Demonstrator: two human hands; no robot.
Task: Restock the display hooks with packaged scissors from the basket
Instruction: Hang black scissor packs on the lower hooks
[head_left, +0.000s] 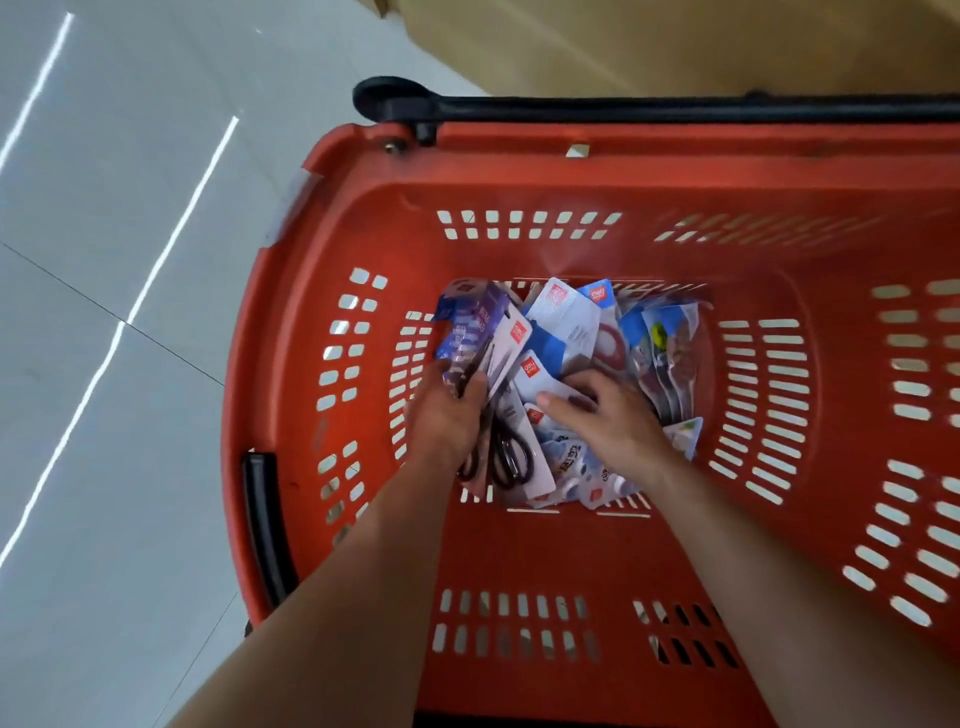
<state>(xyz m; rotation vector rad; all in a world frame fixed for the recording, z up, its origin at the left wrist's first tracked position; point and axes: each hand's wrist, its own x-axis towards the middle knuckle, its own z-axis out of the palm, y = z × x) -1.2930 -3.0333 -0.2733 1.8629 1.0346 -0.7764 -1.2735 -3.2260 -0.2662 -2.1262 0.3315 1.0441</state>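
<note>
A red plastic basket (519, 249) with slotted walls stands on the floor, and both my arms reach down into it. Its bottom holds a loose pile of packaged scissors (566, 332) on white, blue and purple cards. My left hand (447, 415) is closed around a bunch of packs at the pile's left side, a purple-carded pack (470, 325) sticking up from it and black-handled scissors (511, 452) showing beside the wrist. My right hand (608, 415) lies flat on the middle of the pile, fingers spread over a white card. No display hooks are in view.
The basket's black handle (623, 111) lies along its far rim, and a black grip (262, 519) sits on the left rim. Grey tiled floor (104, 260) spreads to the left. A tan cardboard box (675, 41) stands just beyond the basket.
</note>
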